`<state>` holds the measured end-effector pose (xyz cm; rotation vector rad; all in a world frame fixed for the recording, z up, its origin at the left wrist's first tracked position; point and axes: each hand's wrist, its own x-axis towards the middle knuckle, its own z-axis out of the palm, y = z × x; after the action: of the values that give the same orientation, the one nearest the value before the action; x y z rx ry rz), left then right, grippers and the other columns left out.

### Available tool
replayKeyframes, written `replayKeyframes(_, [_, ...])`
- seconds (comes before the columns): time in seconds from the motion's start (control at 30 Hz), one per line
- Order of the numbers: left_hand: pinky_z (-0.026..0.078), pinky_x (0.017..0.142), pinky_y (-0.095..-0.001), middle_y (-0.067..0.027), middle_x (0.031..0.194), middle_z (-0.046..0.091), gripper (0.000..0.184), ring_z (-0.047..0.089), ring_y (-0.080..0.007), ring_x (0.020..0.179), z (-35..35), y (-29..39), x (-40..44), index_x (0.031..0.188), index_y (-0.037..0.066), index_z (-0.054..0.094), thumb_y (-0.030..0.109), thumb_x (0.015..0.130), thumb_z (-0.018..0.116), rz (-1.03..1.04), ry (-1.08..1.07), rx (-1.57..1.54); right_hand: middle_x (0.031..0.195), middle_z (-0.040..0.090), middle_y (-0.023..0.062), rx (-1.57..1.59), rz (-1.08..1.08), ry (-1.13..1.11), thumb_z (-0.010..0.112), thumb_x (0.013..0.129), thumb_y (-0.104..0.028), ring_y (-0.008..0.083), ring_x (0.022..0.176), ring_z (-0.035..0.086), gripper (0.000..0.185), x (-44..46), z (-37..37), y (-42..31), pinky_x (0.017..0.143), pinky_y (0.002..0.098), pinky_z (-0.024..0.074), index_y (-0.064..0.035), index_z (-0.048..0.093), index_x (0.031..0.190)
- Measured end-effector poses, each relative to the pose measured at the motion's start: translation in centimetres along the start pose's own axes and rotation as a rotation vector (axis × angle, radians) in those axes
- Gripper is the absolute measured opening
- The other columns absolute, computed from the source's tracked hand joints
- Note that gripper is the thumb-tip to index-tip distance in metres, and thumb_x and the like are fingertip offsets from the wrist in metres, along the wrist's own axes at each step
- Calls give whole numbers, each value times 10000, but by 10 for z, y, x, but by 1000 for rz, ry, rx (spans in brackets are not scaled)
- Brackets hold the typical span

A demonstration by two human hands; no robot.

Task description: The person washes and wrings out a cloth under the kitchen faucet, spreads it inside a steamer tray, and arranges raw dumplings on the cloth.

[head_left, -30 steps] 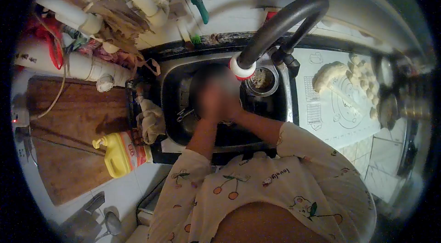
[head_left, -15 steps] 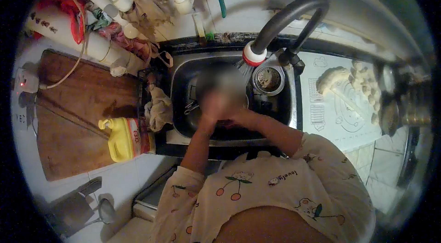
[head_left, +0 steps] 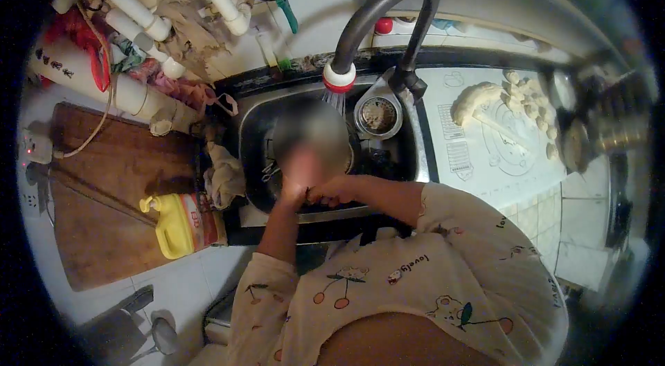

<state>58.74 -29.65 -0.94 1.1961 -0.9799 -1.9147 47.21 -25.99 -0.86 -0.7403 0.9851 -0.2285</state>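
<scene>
A brown wooden board (head_left: 125,193) lies at the far left, with a yellow bottle (head_left: 174,231) by its right edge. Right of the board, a crumpled pale cloth (head_left: 225,175) hangs at the side of the black sink (head_left: 420,162). Inside the sink, thin metal loops (head_left: 269,172) show just left of the person's left hand (head_left: 305,168). That hand reaches into the sink, its fingers lost in a blurred patch; I cannot tell whether they are spread, closed or holding something. The right hand (head_left: 334,191) touches the left wrist, its fingers seemingly bent in; whether it grips anything is unclear. Above both hands, the dark curved tap (head_left: 367,9) ends in a white and red spray head (head_left: 339,78), and water (head_left: 335,99) runs from it down towards the blurred patch. A round metal strainer (head_left: 379,117) sits right of the spray head. On the counter right of the sink, a white printed mat (head_left: 478,172) bears a long piece of dough (head_left: 476,99) and, further right, many small dough lumps (head_left: 530,104).
</scene>
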Motion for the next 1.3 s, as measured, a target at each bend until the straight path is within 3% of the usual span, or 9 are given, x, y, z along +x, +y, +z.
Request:
replayKeyframes(0.1, [344, 393, -290, 7, 491, 389, 311, 351, -119, 392, 7, -22, 11, 738, 88, 473, 326, 934, 433, 114, 220, 49, 784, 563, 62, -307, -120, 361, 752, 648, -211, 160, 602, 526, 390, 1, 4, 1, 495, 274, 424, -65, 539, 939])
replayKeyframes(0.3, [389, 405, -309, -23, 549, 474, 274, 440, -145, 438, 6, -44, 23, 748, 73, 508, 298, 904, 508, 276, 372, -118, 950, 586, 123, -337, -1036, 701, 773, 615, -233, 251, 817, 581, 564, 27, -6, 42, 696, 330, 481, -35, 512, 1074])
replayKeyframes(0.43, [497, 586, -323, -78, 741, 551, 120, 567, -181, 645, -30, -27, 20, 896, 38, 512, 124, 838, 573, 195, 400, -125, 1131, 541, 178, -383, -742, 609, 780, 613, -273, 305, 1082, 508, 746, 15, -15, 72, 919, 359, 406, -6, 426, 1213])
replayKeyframes(0.53, [501, 688, -352, -104, 975, 541, 306, 573, -228, 867, -40, -24, 0, 1030, 59, 483, -29, 743, 539, 66, 273, -457, 1130, 541, 199, -590, -273, 540, 779, 620, -281, 301, 1069, 521, 766, -3, -29, 78, 877, 364, 434, 7, 415, 1230])
replayKeyframes(0.7, [500, 752, -340, -98, 1088, 517, 421, 557, -238, 953, -56, -54, -14, 1137, 74, 445, -46, 741, 521, 358, 45, 269, 1109, 543, 227, -321, -530, 1068, 731, 687, -227, 289, 998, 556, 695, -53, -47, 67, 843, 358, 447, 39, 399, 1236])
replayKeyframes(0.8, [503, 745, -320, -93, 1087, 527, 373, 561, -211, 952, 19, -9, -53, 1145, 65, 446, 38, 794, 570, 55, 227, -132, 1078, 565, 214, -36, -939, 1349, 690, 744, -180, 273, 978, 565, 648, -46, -88, 75, 845, 343, 440, 48, 372, 1260])
replayKeyframes(1.0, [519, 711, -322, -84, 1052, 553, 354, 580, -187, 903, 57, -17, -67, 1131, 42, 457, 145, 829, 611, 143, 337, -35, 1117, 557, 170, -298, -808, 717, 632, 787, -124, 244, 1028, 538, 510, -82, -103, -7, 893, 315, 402, 32, 436, 1231])
replayKeyframes(1.13, [527, 700, -327, -83, 1041, 555, 340, 583, -187, 895, 73, -11, -72, 1117, 36, 462, 149, 833, 611, 168, 451, 28, 1112, 537, 148, -346, -1089, 1378, 630, 762, -103, 247, 1065, 501, 421, -107, -88, -18, 917, 318, 381, 14, 493, 1143])
replayKeyframes(1.3, [530, 732, -345, -99, 1041, 549, 329, 580, -205, 921, 76, -13, -82, 1129, 28, 454, 118, 842, 587, 174, 481, -72, 1289, 357, 218, -19, -1003, 1390, 583, 785, -71, 311, 1192, 381, 535, -94, -114, 48, 1002, 352, 304, 50, 363, 1258])
